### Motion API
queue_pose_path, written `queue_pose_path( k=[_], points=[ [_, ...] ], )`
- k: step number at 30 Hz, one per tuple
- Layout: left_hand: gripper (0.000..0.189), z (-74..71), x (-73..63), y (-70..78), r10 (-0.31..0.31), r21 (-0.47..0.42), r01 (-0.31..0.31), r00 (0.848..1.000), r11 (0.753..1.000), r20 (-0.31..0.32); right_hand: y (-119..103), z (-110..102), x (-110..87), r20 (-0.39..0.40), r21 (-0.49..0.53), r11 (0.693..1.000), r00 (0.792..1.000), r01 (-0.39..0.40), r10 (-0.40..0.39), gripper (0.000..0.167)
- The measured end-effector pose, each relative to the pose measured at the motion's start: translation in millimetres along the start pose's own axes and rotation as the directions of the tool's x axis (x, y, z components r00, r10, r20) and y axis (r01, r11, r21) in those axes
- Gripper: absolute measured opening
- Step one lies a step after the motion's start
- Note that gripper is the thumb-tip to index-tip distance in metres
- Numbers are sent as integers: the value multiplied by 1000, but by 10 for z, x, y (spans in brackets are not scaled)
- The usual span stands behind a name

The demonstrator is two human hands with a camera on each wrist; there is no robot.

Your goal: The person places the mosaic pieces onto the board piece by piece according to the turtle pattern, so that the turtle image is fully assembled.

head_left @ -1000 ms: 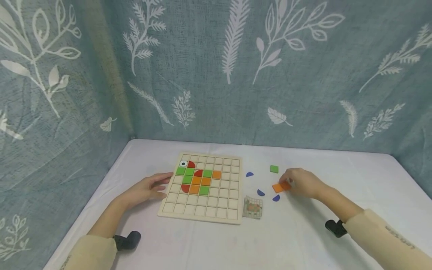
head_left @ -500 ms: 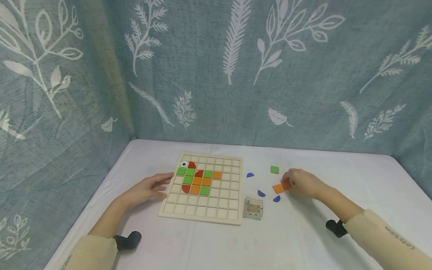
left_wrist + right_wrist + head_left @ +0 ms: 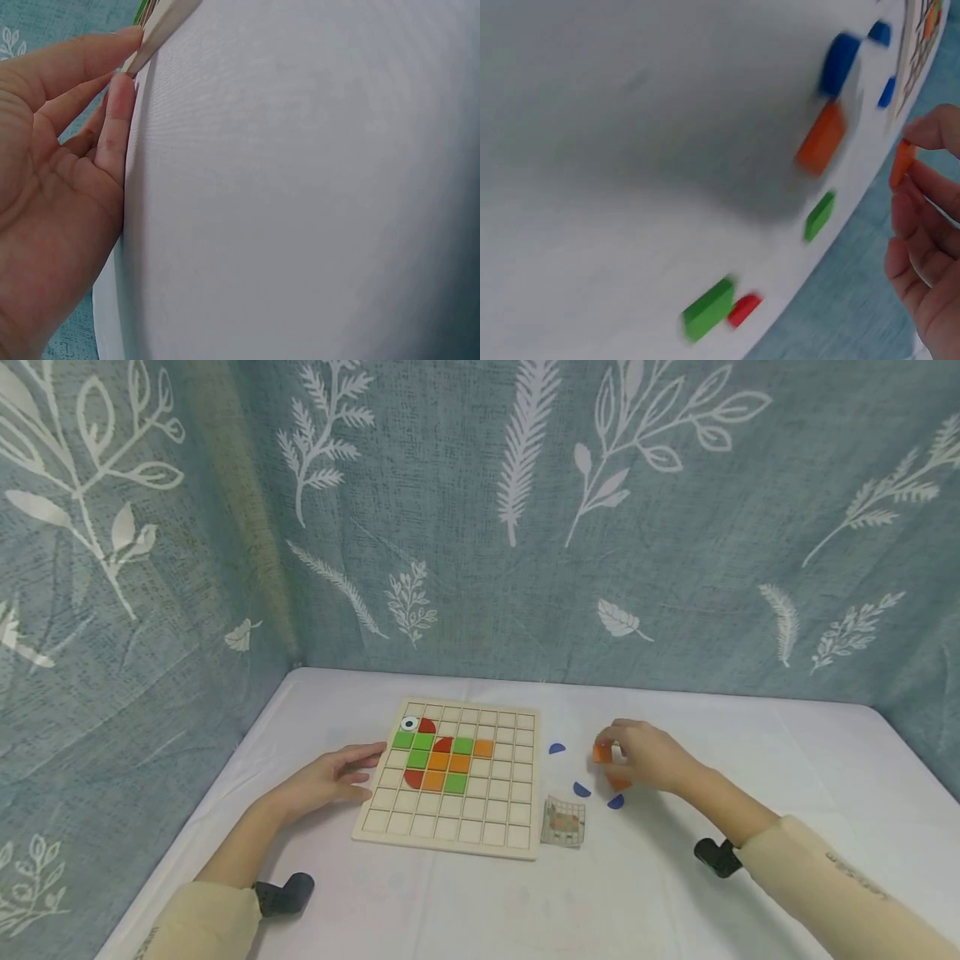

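Note:
My left hand (image 3: 318, 785) rests at the left edge of a cream wooden grid board (image 3: 487, 833), its fingers lightly curved and touching the rim. Several green, orange and red tiles and a white eye tile (image 3: 408, 723) sit in the board's squares. Right of the board, my right hand (image 3: 647, 756) holds an orange square tile (image 3: 902, 163) up off the table, pinched between thumb and fingers. Below that hand, another orange tile (image 3: 821, 140) lies on the table, partly covered in the head view. The green tile (image 3: 820, 216) near it is mostly hidden there by the hand.
Three blue half-round pieces lie between board and right hand, one of them a far blue piece (image 3: 557, 748). A small pattern card (image 3: 564, 823) lies against the board's right edge. Another green tile (image 3: 709, 309) and a red piece (image 3: 745, 310) show in the right wrist view.
My right hand has lifted an orange tile from beside the other one and moved left toward the board. The left hand stays at the board's edge.

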State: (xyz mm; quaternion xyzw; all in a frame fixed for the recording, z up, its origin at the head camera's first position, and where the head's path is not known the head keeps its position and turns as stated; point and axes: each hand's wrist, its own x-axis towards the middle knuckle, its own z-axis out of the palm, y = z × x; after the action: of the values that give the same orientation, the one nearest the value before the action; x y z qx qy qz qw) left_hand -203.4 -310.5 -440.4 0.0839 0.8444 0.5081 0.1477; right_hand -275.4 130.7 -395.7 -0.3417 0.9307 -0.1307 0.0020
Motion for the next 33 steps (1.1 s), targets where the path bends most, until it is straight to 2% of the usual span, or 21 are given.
queue_pose_path(
  k=[6,13,20,22,29,33],
  points=[
    [71,4,-5,4,-9,-4,9,1000,1000,-3,-286,54,170,23,114,993,1000,-17,15,26],
    [70,10,-3,-2,-17,4,17,1000,1000,-12,-611,159,348,30,168,983,996,75,-81,22],
    [68,2,-2,16,-8,3,8,1000,1000,-15,-899,286,476,79,171,984,997,-39,26,30],
    [68,-1,-1,15,-13,3,13,1000,1000,-14,-965,305,496,87,184,982,996,-44,29,31],
    [68,-6,4,4,-14,-6,14,1000,1000,-10,-1117,373,553,53,196,979,996,60,-72,27],
    [68,-8,-3,-1,-7,-14,7,1000,1000,-1,-1165,433,576,56,172,983,996,56,-67,28]
  ],
)
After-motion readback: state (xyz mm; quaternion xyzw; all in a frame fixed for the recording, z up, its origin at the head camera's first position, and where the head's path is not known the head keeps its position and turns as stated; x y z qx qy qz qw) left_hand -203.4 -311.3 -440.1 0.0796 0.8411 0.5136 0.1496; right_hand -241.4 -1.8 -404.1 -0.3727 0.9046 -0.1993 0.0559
